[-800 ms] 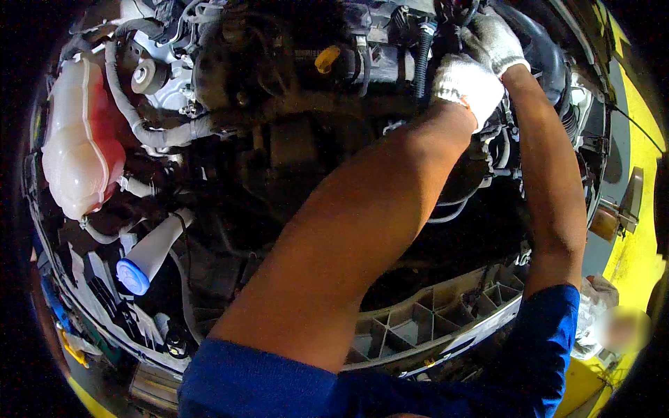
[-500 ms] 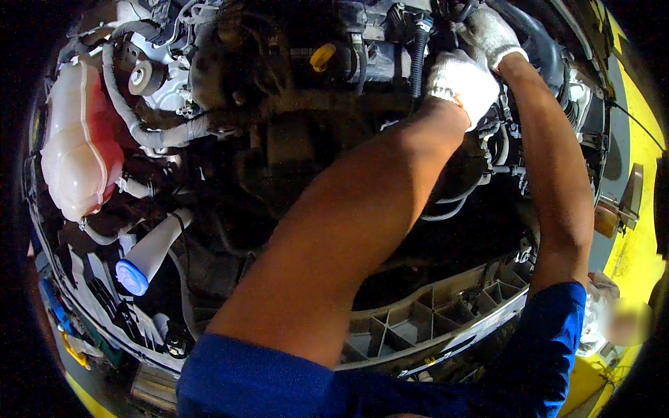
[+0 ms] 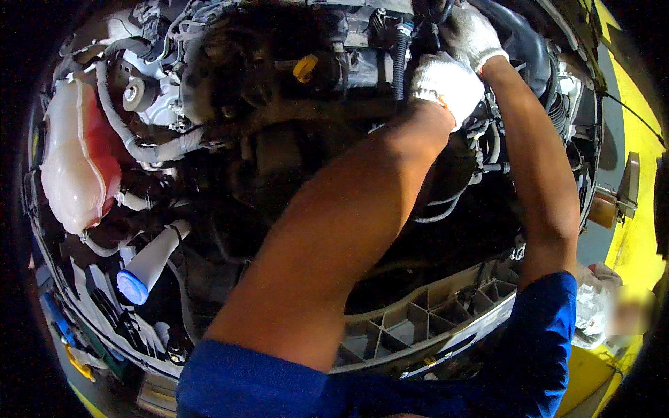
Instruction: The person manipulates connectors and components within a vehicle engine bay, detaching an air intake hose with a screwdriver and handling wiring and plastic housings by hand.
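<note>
Two hands in white knitted gloves are held close together inside an opened engine bay. The left hand is placed slightly lower, with its back turned up. The right hand is placed just beyond it, and its fingers are bent down. Whether the two gloves are touching cannot be told. The fingertips are hidden, so it cannot be told whether anything is gripped, or how widely the hands are opened.

Just beside both hands, at the upper edge of the view, a cluster of dark parts is seen. To its left, a black ribbed hose is placed upright in the view; to the right of the right hand, a thick black duct is seen.

Farther left, a yellow cap is seen on the engine. At the far left, a translucent tank, partly coloured red, is placed beside a bent grey hose. Below it, a white filler neck is closed by a blue cap. Near the lower edge, a ribbed crossbar is partly covered by the right arm.
</note>
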A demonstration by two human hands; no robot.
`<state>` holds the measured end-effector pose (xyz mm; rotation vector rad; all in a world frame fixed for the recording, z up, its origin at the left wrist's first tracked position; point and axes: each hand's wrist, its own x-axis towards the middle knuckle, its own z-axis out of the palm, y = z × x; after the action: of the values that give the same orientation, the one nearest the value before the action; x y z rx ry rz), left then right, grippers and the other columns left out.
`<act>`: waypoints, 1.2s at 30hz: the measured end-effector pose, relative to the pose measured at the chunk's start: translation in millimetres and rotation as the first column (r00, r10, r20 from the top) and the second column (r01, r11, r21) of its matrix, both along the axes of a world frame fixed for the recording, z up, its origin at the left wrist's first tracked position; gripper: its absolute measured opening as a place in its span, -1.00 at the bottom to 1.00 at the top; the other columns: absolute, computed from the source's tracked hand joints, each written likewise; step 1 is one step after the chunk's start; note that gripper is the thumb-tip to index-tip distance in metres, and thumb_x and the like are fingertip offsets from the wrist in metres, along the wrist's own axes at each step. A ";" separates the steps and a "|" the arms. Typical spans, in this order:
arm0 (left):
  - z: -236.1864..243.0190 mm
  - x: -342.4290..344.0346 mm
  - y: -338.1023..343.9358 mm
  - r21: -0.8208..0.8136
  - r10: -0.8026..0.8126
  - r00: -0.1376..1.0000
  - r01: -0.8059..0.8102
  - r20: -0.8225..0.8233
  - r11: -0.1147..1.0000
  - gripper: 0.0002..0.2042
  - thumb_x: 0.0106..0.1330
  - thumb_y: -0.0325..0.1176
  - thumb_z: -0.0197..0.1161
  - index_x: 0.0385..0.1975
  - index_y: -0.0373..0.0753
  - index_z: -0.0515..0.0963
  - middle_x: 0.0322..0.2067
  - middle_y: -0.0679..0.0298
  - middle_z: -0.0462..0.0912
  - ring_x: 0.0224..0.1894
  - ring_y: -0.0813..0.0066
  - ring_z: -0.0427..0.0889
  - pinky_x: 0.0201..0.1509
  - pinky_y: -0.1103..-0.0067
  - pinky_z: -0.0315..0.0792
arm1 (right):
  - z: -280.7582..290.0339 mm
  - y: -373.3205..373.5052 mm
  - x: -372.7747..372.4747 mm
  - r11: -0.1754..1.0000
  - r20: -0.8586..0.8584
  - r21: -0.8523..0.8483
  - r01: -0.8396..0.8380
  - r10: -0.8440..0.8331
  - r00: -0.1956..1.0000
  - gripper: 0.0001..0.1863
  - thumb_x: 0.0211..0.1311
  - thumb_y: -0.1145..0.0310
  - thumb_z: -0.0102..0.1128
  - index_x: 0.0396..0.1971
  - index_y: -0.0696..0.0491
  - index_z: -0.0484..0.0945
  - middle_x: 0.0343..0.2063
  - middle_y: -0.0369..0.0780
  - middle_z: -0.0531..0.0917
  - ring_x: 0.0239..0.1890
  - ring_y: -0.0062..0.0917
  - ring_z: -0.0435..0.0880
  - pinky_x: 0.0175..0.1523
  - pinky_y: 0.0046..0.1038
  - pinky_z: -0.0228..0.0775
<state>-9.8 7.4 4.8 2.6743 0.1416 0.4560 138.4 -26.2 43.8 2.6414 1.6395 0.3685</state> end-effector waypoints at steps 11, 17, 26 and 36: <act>2.6 0.9 3.7 0.045 -0.051 0.999 0.052 -0.009 0.998 -0.77 0.27 -0.34 0.13 -0.33 -0.22 0.75 -0.29 0.06 0.78 -0.22 0.14 0.76 -0.18 0.27 0.63 | -29.3 0.5 23.5 0.995 0.179 0.011 0.097 -0.097 0.979 -0.75 0.17 0.33 0.12 -0.26 0.15 0.66 -0.40 0.04 0.70 -0.28 -0.07 0.72 -0.09 -0.13 0.57; 2.7 -1.4 2.4 0.048 -0.035 0.996 0.039 -0.079 0.998 -0.74 0.30 -0.31 0.13 -0.26 -0.22 0.76 -0.19 0.09 0.77 -0.10 0.14 0.71 -0.10 0.22 0.57 | -11.7 5.2 6.8 0.999 0.095 -0.053 0.000 0.005 0.995 -0.72 0.18 0.32 0.11 -0.22 0.19 0.62 -0.37 0.08 0.70 -0.25 -0.03 0.71 -0.08 -0.13 0.56; -9.1 2.6 1.4 0.016 0.032 0.999 -0.032 0.033 0.999 -0.74 0.29 -0.35 0.12 -0.22 -0.30 0.72 -0.20 0.01 0.75 -0.18 0.07 0.75 -0.15 0.23 0.62 | -5.9 13.9 -0.3 0.973 -0.047 -0.127 0.194 -0.201 0.978 -0.70 0.17 0.18 0.21 -0.21 0.06 0.69 -0.20 0.06 0.68 -0.09 -0.05 0.67 0.07 -0.13 0.51; 3.5 -4.9 -1.1 0.154 0.014 0.998 -0.023 0.057 0.988 -0.80 0.23 -0.38 0.20 -0.26 -0.32 0.70 -0.24 0.08 0.67 -0.21 0.18 0.73 -0.24 0.31 0.64 | -8.7 -16.2 0.8 0.821 -0.598 -0.050 0.568 -0.481 0.642 -0.47 0.04 0.22 0.34 0.05 0.15 0.64 -0.01 0.03 0.71 0.10 -0.11 0.66 0.24 -0.32 0.42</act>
<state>-14.7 6.3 8.2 2.8104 0.1196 0.5678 139.2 -42.4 35.1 3.3924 0.7898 -0.4201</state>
